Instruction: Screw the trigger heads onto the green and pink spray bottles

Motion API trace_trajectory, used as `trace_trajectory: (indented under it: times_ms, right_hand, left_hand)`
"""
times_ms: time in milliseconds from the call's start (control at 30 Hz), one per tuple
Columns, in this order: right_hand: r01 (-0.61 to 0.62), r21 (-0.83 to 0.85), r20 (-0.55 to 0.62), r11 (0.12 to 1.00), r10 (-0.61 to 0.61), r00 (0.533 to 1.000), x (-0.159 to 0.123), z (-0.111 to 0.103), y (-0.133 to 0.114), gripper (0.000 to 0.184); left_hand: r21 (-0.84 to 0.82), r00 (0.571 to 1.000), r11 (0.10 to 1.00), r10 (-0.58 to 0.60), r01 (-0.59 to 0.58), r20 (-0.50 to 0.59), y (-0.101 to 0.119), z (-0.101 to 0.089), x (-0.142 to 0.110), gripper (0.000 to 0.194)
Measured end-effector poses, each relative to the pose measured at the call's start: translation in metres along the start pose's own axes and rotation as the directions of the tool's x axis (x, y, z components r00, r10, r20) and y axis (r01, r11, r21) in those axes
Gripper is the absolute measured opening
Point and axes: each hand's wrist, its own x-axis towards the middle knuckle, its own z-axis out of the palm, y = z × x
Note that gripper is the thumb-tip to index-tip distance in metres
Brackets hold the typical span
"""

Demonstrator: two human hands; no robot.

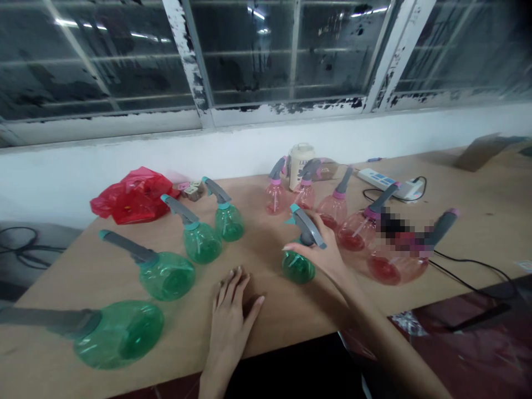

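My right hand [322, 249] is wrapped around the neck of a green spray bottle [298, 267] with a grey and teal trigger head. Whether its base touches the table cannot be told. My left hand [233, 299] lies flat on the wooden table [266, 321], fingers spread, holding nothing. To its left runs a row of several green spray bottles, the closest being one [168, 275] with a grey head. Beyond my right hand stands a row of several pink spray bottles, among them one [358, 230] with a grey and pink head.
A red plastic bag [135, 197] lies at the back left. At the back stands a cream cup [300, 160] with lettering. A white power strip [388, 184] with black cables is at the right, near a cardboard piece [482, 151]. Behind the table rises a windowed wall.
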Motion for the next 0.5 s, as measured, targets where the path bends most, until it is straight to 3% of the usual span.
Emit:
trace_trajectory:
  times_ms: [233,367,500]
  right_hand:
    - [-0.012,-0.183,-0.009,0.983,0.01,1.0,-0.049,-0.008,0.018,0.082]
    - [-0.029,-0.282,-0.027,0.959,0.022,0.999,-0.081,-0.009,0.034,0.076]
    - [-0.066,-0.32,-0.013,0.945,0.065,0.998,-0.085,-0.003,0.041,0.068]
  left_hand:
    - [-0.001,1.0,1.0,0.011,-0.011,-0.017,0.0,0.001,-0.001,0.045]
    - [-0.007,1.0,1.0,0.013,-0.013,-0.011,-0.001,0.002,-0.002,0.046]
    - [0.002,0.999,1.0,0.025,-0.025,-0.02,-0.002,0.003,-0.003,0.046]
